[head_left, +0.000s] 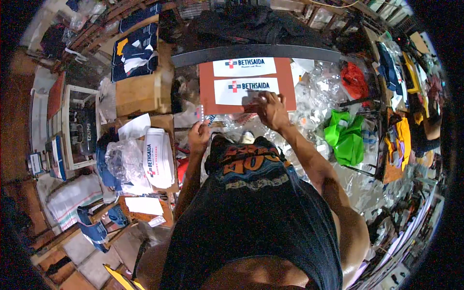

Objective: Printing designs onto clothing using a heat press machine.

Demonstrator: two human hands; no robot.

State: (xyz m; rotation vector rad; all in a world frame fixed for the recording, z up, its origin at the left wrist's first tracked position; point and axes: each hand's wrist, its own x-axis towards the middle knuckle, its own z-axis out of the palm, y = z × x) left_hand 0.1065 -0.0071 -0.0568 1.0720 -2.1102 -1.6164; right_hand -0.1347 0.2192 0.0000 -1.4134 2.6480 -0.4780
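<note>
On a reddish-brown board [207, 87] lie two white printed pieces, one behind the other, each with a pink-red cross and dark lettering. My right hand [274, 113] is over the right front corner of the nearer white piece [227, 98], its fingers bent together. Whatever they pinch is too small or hidden to name. The farther white piece [244, 71] lies untouched near the board's back edge. Left of the board, my left hand [198, 138] is closed on a narrow strip of small white labels [202, 114], which sticks up from the fingers.
To my left stands a stack of white printed pieces [159, 166] beside clear plastic wrap [125, 162]. A cardboard box [137, 92] is behind it. A dark bar [256, 53] crosses behind the board. Right of me lie a green bag [345, 137], a red bundle [354, 79] and crumpled plastic.
</note>
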